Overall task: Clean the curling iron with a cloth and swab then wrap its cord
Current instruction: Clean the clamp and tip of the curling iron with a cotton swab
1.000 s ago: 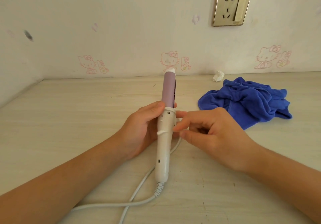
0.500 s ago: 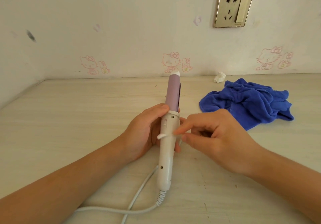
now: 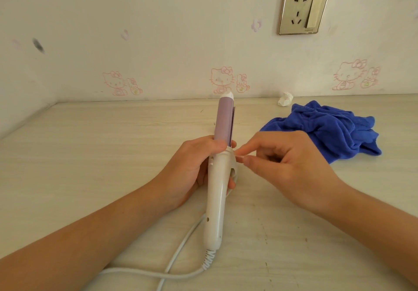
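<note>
Two hands are working at the curling iron (image 3: 216,189) in the head view, and we are holding it over the middle of the table (image 3: 90,155). Our left hand (image 3: 192,166) is wrapping its fingers round the white handle just below the collar, with the thumb resting at the near end of the lilac barrel (image 3: 224,119). The iron's tip is pointing toward the far wall and its tail back at us. The cord (image 3: 181,245) is trailing from that near tail, running left across the tabletop and crossing itself near the bottom edge.

Our right hand (image 3: 291,166) is hovering just right of the collar, thumb and forefinger pinching together while the other fingers are curling loosely. Only a pale sliver is showing at the tips; we are taking it to be the swab (image 3: 238,155), though it is too small to be sure. The blue cloth (image 3: 328,132) is lying crumpled at the far right, well apart from both hands, with a small white wad (image 3: 285,99) beyond it by the wall.

We are judging the swab step to be the one in hand. The coming stroke is turning on this: the iron's long axis is running near to far, the collar seam is sitting directly left of our right fingertips, and the right hand is the free one beside it. So the swab is needing to travel leftward, across that axis, while the left hand is steadying the handle.
</note>
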The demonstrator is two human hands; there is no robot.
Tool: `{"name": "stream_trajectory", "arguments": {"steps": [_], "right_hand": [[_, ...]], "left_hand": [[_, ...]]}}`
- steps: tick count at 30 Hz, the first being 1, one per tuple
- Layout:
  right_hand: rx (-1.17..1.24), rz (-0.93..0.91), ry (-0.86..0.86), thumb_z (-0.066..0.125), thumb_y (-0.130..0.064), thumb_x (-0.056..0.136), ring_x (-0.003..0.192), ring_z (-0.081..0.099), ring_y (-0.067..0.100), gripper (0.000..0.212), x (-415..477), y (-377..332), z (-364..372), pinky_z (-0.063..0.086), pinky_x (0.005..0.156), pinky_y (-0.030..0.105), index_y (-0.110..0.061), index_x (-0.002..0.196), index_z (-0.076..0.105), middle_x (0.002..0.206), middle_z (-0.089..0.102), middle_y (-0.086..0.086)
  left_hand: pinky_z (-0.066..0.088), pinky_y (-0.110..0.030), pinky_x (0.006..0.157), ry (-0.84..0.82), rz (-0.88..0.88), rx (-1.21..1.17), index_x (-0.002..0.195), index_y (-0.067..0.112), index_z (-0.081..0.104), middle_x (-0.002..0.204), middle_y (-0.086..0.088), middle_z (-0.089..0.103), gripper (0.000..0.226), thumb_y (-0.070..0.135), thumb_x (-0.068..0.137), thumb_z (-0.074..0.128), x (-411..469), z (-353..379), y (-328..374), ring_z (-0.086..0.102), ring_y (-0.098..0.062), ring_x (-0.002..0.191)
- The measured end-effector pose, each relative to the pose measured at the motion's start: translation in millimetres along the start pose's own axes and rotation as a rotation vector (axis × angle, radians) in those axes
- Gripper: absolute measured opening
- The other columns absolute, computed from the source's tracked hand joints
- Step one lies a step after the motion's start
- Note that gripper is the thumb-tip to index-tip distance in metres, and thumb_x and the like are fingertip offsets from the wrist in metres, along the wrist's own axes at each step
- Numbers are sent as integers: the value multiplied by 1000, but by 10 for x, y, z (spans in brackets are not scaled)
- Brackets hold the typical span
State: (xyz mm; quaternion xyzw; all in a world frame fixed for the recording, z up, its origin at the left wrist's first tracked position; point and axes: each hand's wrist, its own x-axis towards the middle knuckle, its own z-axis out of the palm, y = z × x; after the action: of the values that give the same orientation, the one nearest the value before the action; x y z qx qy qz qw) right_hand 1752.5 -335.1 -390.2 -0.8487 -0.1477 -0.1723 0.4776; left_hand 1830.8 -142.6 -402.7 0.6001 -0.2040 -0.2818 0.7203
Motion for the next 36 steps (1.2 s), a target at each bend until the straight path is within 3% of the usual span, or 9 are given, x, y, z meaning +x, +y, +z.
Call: {"name": "stream_trajectory", "arguments": {"steps": [3,7,11,15,19,23,26,30,36], "right_hand": [[25,-48,-122,72,-5,92,44,33,5,19,-59,-49,48,33,49,13,-23,89,79,47,44,-8],[-23,-38,12,72,-2,91,44,33,6,14,-23,-1,21,37,56,6,-15,89,76,47,42,3],[-3,-64,-131,71,-9,92,43,32,10,13,-106,-73,113,33,49,16,-21,89,76,47,42,-2],[-46,-13,16,71,-7,93,44,34,10,11,-11,-14,30,35,49,20,-17,90,76,47,45,5],[13,-32,-139,72,-6,92,44,32,10,14,-75,-62,82,33,49,19,-19,90,77,47,41,-1],[1,-7,-30,71,2,92,44,31,14,14,-13,-25,34,38,55,7,-10,89,77,47,42,8],[39,10,-171,72,-5,92,45,31,10,14,-77,-63,64,34,49,19,-17,90,79,47,39,0],[28,21,-129,72,-4,92,45,31,18,16,-68,-58,80,33,49,23,-18,89,78,47,39,2],[31,4,-332,71,-2,91,44,35,5,18,-158,-96,137,35,53,11,-19,93,77,48,41,-9]], "left_hand": [[58,-35,57,0,8,-9,117,0,67,80,-17,70,37,25,93,56,-3,-3,-6,69,-30,61],[58,-34,57,1,13,7,118,3,68,83,-15,72,42,31,88,61,-2,-4,-8,69,-29,61],[57,-33,58,8,19,-23,119,4,68,86,-11,71,39,27,92,53,-3,-11,-6,69,-25,64],[58,-35,55,-16,-16,-71,123,2,64,84,-14,72,45,28,89,51,-4,-9,1,69,-28,61],[58,-35,56,-22,-26,-115,118,3,69,83,-11,72,42,27,89,50,-11,-22,-6,69,-27,62],[57,-35,56,-14,-28,-103,113,6,72,79,-17,69,39,27,87,51,-2,-22,-10,68,-31,61],[57,-34,54,3,-22,-120,121,1,66,80,-11,72,46,27,86,51,-3,-20,-15,68,-25,61],[57,-32,52,41,-1,-125,117,5,69,81,-11,73,41,27,87,52,0,-26,-24,67,-25,58],[57,-34,58,92,43,-133,120,1,65,96,-21,73,44,27,89,49,4,-57,-34,65,-26,62]]}}
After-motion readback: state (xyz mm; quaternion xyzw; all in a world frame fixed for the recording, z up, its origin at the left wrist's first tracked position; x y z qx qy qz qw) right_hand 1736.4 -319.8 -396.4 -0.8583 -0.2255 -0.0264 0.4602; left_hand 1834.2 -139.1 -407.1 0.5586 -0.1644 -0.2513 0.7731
